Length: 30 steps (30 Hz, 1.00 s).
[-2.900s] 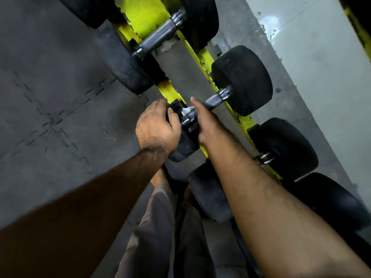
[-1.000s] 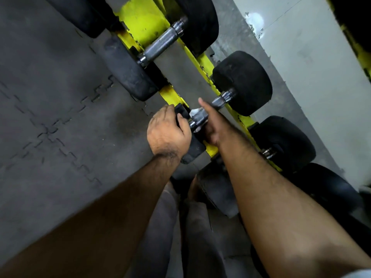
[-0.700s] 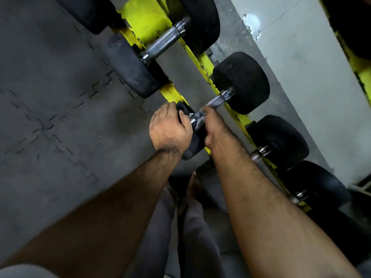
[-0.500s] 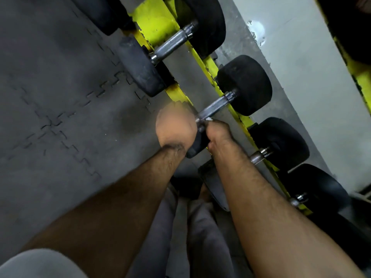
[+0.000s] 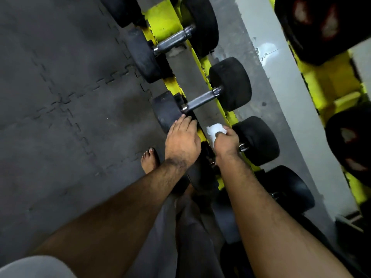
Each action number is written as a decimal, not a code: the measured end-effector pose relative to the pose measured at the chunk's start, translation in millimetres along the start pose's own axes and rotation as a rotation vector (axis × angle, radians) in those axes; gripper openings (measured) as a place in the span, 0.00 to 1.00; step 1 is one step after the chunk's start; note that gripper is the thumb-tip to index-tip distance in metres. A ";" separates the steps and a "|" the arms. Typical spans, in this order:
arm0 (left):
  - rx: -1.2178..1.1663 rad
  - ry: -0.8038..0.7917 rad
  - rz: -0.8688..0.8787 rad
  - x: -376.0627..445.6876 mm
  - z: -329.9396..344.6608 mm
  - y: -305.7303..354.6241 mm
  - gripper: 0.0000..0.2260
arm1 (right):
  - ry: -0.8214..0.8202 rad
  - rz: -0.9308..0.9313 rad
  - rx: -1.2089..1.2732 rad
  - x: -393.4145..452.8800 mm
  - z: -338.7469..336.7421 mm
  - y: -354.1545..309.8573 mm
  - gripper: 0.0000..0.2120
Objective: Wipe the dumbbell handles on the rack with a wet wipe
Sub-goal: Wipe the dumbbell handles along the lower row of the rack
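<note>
**Now: wipe in the right hand, next dumbbell down the rack**

Here the right hand (image 5: 225,142) is curled into a fist, its grip closed on a crumpled white wipe (image 5: 215,129) that sticks out past the knuckles. The fist sits over the handle of a dumbbell (image 5: 259,140) on the yellow rack (image 5: 164,23); only a short bit of chrome shows just beside the wrist, next to the far black head, so whether the wipe touches the handle cannot be told.

The left hand (image 5: 182,140) lies flat, fingers straight and together, its grip holding nothing. Its fingertips (image 5: 183,119) rest on the near head of the next dumbbell up the rack (image 5: 230,84), whose chrome handle (image 5: 201,99) lies bare and clear of both hands.

Further up the rack sits a larger dumbbell (image 5: 202,23), its handle also bare. Further down, below the right forearm, another black head (image 5: 289,189) shows.

Left of the rack is a dark floor mat (image 5: 60,97) of interlocking tiles, and a bare foot (image 5: 149,160) stands on it close to the rack's near rail. Right of the rack, beyond a pale strip of floor, more black weights (image 5: 321,27) sit on another yellow frame.
</note>
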<state>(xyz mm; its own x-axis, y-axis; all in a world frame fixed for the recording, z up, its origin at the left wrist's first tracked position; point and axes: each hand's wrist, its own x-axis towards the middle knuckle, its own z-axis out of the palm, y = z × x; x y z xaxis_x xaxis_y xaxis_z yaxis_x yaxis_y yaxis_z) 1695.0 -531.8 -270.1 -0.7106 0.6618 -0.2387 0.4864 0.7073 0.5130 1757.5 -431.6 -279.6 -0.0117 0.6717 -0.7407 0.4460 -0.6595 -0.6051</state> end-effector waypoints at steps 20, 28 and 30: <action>0.003 0.053 -0.271 -75.0 82.5 16.4 0.25 | -0.323 -0.925 -0.924 19.7 -85.0 37.8 0.18; 0.005 0.161 -0.216 -76.9 97.1 6.0 0.22 | -0.508 -1.243 -1.291 41.6 -86.3 53.7 0.18; 0.005 0.167 -0.203 -77.1 98.4 5.3 0.22 | -0.566 -1.259 -1.399 45.1 -94.4 63.4 0.18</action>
<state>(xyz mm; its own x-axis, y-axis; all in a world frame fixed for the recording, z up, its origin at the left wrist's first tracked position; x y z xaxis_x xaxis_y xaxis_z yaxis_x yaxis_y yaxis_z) 1802.4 -554.6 -330.1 -0.8676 0.4567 -0.1970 0.3276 0.8227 0.4645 1869.8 -411.2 -323.9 -0.9438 0.1135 -0.3104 0.2294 0.9011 -0.3679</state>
